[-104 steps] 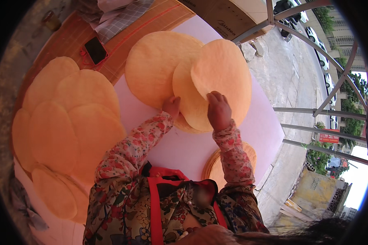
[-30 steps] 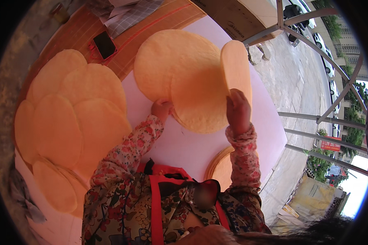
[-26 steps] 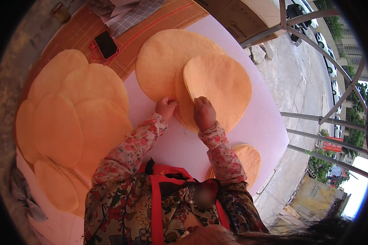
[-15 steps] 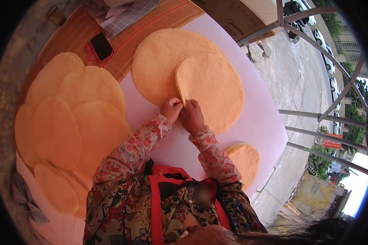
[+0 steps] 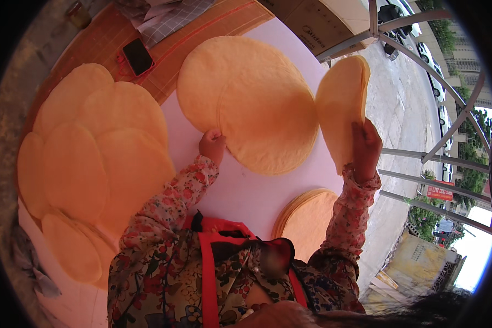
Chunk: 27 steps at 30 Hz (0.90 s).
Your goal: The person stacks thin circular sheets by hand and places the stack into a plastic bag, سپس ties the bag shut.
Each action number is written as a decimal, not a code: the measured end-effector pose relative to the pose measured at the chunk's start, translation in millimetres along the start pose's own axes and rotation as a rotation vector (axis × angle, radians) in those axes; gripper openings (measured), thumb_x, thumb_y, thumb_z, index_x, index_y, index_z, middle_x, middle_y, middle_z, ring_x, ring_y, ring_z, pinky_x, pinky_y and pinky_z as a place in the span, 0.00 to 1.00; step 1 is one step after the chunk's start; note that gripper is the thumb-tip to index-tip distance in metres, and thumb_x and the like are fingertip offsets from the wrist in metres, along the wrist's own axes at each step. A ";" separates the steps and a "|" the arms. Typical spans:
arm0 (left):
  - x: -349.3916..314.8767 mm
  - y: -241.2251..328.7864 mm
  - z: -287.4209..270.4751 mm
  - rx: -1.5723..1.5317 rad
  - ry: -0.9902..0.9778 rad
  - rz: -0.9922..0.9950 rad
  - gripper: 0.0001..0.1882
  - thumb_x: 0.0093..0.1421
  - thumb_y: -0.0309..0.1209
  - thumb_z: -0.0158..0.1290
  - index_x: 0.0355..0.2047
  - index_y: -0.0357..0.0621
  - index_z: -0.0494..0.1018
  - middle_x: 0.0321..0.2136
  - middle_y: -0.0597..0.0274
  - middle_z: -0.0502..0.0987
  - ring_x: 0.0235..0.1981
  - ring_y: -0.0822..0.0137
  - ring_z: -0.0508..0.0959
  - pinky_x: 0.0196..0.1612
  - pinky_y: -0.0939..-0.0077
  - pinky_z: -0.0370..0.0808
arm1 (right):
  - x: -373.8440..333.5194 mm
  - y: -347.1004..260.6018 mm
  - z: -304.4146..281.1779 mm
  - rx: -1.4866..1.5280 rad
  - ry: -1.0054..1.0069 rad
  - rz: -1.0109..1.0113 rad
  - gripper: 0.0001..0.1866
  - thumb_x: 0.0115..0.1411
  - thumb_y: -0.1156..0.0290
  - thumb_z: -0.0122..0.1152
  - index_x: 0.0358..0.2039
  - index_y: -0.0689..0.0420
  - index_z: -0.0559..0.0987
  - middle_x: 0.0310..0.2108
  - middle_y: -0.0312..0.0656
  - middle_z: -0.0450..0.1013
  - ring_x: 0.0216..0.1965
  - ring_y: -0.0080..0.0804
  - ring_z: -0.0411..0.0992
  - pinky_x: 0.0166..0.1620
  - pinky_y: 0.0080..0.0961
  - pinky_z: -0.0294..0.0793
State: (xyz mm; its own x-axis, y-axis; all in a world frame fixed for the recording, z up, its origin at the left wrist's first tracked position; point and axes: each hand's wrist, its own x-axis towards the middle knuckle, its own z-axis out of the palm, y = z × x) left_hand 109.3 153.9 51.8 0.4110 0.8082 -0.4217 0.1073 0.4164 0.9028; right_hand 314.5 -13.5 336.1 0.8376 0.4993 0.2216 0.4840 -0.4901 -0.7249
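Large, thin, round tan flatbreads (image 5: 262,109) lie overlapped in a pile at the middle of the table. My right hand (image 5: 367,145), closed, holds up a folded or tilted layer of flatbread (image 5: 341,104) beyond the pile's right side; its edge shows more than one layer. The held piece stands nearly on edge, its left side meeting the pile. My left hand (image 5: 212,145) is closed with fingertips pressed together at the pile's near left edge; what they pinch, if anything, is hidden. A smaller stack of flatbreads (image 5: 309,221) sits by my right forearm.
More flatbreads (image 5: 74,169) overlap across the left side of the white table (image 5: 240,191). A phone (image 5: 138,57) lies on the orange cloth (image 5: 175,60) near folded checked fabric (image 5: 172,22). A cardboard box (image 5: 306,27) and metal frame bars (image 5: 432,158) stand beyond the table's right side.
My hands have parted. The right hand has lifted flatbread off the pile and swung it right; my left hand has shifted slightly left. More of the small near stack now shows.
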 end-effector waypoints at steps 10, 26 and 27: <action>-7.5 42.7 -0.8 0.102 -0.096 -0.052 0.11 0.51 0.28 0.52 0.34 0.36 0.73 0.25 0.63 0.76 0.24 0.73 0.75 0.28 0.79 0.72 | -78.1 68.4 205.3 -0.202 -0.207 -0.450 0.07 0.48 0.81 0.50 0.29 0.60 0.72 0.32 0.46 0.70 0.33 0.48 0.70 0.34 0.38 0.71; 15.6 53.5 -6.8 0.250 -0.239 -0.026 0.10 0.49 0.28 0.53 0.30 0.34 0.73 0.23 0.59 0.76 0.24 0.71 0.75 0.30 0.78 0.73 | -86.6 50.2 208.2 -0.259 -0.239 -0.397 0.04 0.48 0.80 0.51 0.27 0.59 0.72 0.31 0.47 0.70 0.32 0.48 0.70 0.33 0.38 0.71; 15.1 55.2 -5.9 0.290 -0.234 0.011 0.10 0.49 0.28 0.53 0.30 0.34 0.72 0.23 0.59 0.75 0.24 0.71 0.75 0.30 0.77 0.73 | -86.4 49.4 209.8 -0.260 -0.242 -0.396 0.04 0.48 0.80 0.51 0.26 0.59 0.72 0.31 0.47 0.70 0.32 0.48 0.70 0.33 0.37 0.71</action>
State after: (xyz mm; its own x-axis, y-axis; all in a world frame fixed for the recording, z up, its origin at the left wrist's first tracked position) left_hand 116.1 191.5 94.8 0.6060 0.6811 -0.4111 0.3402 0.2452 0.9078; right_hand 212.9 69.1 144.2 0.5104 0.8176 0.2665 0.8240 -0.3763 -0.4235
